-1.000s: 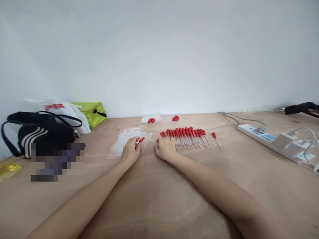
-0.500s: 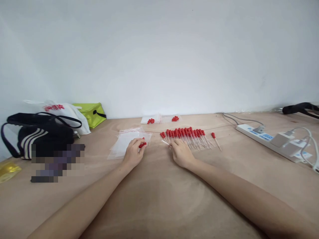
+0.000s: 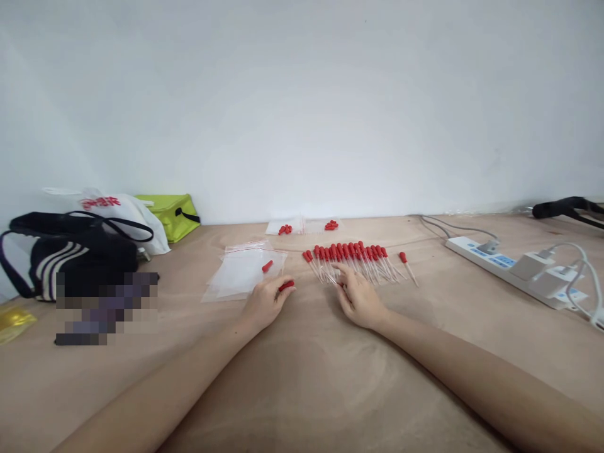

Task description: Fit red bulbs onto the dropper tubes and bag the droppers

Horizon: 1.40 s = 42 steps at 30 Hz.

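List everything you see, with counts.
Droppers: many, red-bulbed, right of centre
Clear bags: several, left
Loose bulb: one, red, on clear bags
Held bulb: one, red, left hand
Bulb piles: two, red, on plastic
Power strip: one, white, right
Chargers: two, white, on strip
Cables: several, grey/white, right
Black bag: one, left
White bag: one, left
Green bag: one, left
Packet: one, yellow, left
Pixelated object: one, left
Black object: one, right
Table: one, brown
Wall: one, pale
Left hand: one, centre
Right hand: one, by droppers
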Available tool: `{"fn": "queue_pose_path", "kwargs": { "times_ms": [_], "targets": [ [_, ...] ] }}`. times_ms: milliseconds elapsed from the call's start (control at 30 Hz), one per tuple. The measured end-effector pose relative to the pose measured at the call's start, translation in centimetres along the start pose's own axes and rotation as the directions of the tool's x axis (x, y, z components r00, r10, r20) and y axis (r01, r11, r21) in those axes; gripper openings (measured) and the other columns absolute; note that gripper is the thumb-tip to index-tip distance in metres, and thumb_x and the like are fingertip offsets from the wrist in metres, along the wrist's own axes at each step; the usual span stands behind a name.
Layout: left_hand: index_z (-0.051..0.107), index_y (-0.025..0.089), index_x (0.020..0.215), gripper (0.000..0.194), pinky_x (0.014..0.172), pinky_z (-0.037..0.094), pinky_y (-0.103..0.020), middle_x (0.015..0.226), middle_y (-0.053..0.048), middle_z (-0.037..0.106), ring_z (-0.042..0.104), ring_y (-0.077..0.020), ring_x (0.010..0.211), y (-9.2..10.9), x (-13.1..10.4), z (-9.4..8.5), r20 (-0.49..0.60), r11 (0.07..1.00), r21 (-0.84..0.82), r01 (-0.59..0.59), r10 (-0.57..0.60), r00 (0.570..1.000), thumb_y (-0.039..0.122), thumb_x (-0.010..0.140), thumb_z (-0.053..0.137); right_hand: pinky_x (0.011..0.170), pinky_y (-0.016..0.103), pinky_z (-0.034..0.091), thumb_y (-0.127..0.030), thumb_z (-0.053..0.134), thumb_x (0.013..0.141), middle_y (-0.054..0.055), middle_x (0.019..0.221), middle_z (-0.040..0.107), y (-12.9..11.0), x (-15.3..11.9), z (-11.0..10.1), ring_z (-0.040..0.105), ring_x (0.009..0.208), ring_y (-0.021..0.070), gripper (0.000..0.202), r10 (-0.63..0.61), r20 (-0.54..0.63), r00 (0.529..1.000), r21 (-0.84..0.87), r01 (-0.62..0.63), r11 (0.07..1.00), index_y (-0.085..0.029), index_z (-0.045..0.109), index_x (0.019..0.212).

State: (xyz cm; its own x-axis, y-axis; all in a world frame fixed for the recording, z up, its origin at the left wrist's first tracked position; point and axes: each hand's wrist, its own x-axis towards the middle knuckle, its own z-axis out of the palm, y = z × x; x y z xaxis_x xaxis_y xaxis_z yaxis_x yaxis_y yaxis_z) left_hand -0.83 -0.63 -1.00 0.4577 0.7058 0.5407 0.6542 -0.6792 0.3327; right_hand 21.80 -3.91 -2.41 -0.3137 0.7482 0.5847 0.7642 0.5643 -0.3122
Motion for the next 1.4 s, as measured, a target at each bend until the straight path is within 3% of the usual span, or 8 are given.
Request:
{"fn": "queue_pose_path", "kwargs": {
  "times_ms": [167,400,667,833,1000,1167,1300,1400],
  "targets": [
    [0.061,0.018,0.086,0.016,0.068,0.048,-0.027,0.081,-0.002,0.066,0.061,-0.0156,0.074,0.8,0.1,0.1,0.008,0.999,-0.034,-0.016,0.016,1.000,0.023,0.081,0.047,0.066,0.030,0.027,-0.013,0.037,0.080,0.007,0.092,0.064,-0.6,0.3,0.3,0.054,0.081,0.0175,0.031,-0.120,0.128,0.984,-0.084,0.132,0.988,-0.018,0.051,0.108],
    [0.063,0.017,0.089,0.018,0.072,0.049,-0.025,0.086,-0.002,0.067,0.062,-0.0150,0.078,1.3,0.1,0.6,-0.018,0.985,-0.165,-0.044,0.042,0.999,0.024,0.081,0.049,0.066,0.029,0.022,-0.014,0.037,0.082,0.006,0.096,0.064,-1.0,0.3,0.5,0.057,0.076,0.0148,0.030,-0.142,0.133,0.981,-0.019,0.146,0.989,-0.019,0.052,0.108],
    [0.063,0.016,0.086,0.016,0.068,0.048,-0.024,0.081,-0.003,0.066,0.061,-0.0139,0.074,1.5,-0.1,0.8,-0.019,0.968,-0.233,-0.089,0.087,0.996,0.022,0.082,0.048,0.064,0.028,0.018,-0.009,0.039,0.078,0.003,0.084,0.065,-0.8,0.5,0.2,0.052,0.065,0.0124,0.036,-0.168,0.143,0.975,-0.049,0.176,0.983,-0.021,0.054,0.108],
    [0.061,0.015,0.080,0.016,0.065,0.046,-0.024,0.075,-0.003,0.063,0.058,-0.0130,0.069,1.7,-0.3,0.6,0.081,0.964,-0.197,-0.178,0.197,0.977,0.020,0.083,0.046,0.064,0.029,0.017,-0.003,0.039,0.072,0.002,0.078,0.064,0.0,0.9,-0.3,0.051,0.067,0.0125,0.042,-0.227,0.240,0.944,-0.102,0.257,0.961,-0.023,0.057,0.104],
    [0.061,0.015,0.080,0.017,0.065,0.044,-0.025,0.073,-0.004,0.063,0.057,-0.0142,0.069,1.8,-0.2,0.6,0.143,0.963,-0.121,-0.239,0.255,0.956,0.019,0.083,0.045,0.064,0.031,0.015,-0.007,0.039,0.074,0.002,0.072,0.062,-0.3,1.2,-0.7,0.048,0.063,0.0127,0.032,-0.250,0.305,0.919,-0.227,0.325,0.918,-0.020,0.060,0.094],
    [0.060,0.014,0.077,0.018,0.062,0.043,-0.025,0.070,-0.004,0.060,0.055,-0.0139,0.065,1.7,-0.3,0.6,0.155,0.966,-0.077,-0.245,0.255,0.955,0.020,0.083,0.044,0.063,0.032,0.015,-0.008,0.041,0.071,0.002,0.070,0.062,-1.2,1.0,-0.5,0.046,0.060,0.0118,0.023,-0.214,0.295,0.931,-0.275,0.298,0.914,-0.017,0.059,0.081],
    [0.059,0.014,0.079,0.017,0.062,0.042,-0.024,0.071,-0.004,0.059,0.054,-0.0134,0.065,1.8,-0.2,0.5,0.149,0.963,-0.089,-0.253,0.264,0.953,0.022,0.083,0.044,0.063,0.030,0.016,-0.011,0.040,0.078,0.001,0.074,0.063,-0.9,0.8,-0.5,0.049,0.063,0.0116,0.024,-0.234,0.248,0.940,-0.185,0.283,0.941,-0.020,0.059,0.088],
    [0.059,0.015,0.081,0.016,0.064,0.043,-0.024,0.074,-0.003,0.060,0.055,-0.0129,0.068,1.7,-0.1,0.4,0.123,0.970,-0.127,-0.205,0.221,0.968,0.023,0.083,0.045,0.065,0.029,0.018,-0.021,0.039,0.084,0.003,0.082,0.064,-0.3,0.8,-0.7,0.052,0.069,0.0129,0.022,-0.181,0.171,0.968,-0.112,0.202,0.973,-0.019,0.059,0.094]
  ]
}}
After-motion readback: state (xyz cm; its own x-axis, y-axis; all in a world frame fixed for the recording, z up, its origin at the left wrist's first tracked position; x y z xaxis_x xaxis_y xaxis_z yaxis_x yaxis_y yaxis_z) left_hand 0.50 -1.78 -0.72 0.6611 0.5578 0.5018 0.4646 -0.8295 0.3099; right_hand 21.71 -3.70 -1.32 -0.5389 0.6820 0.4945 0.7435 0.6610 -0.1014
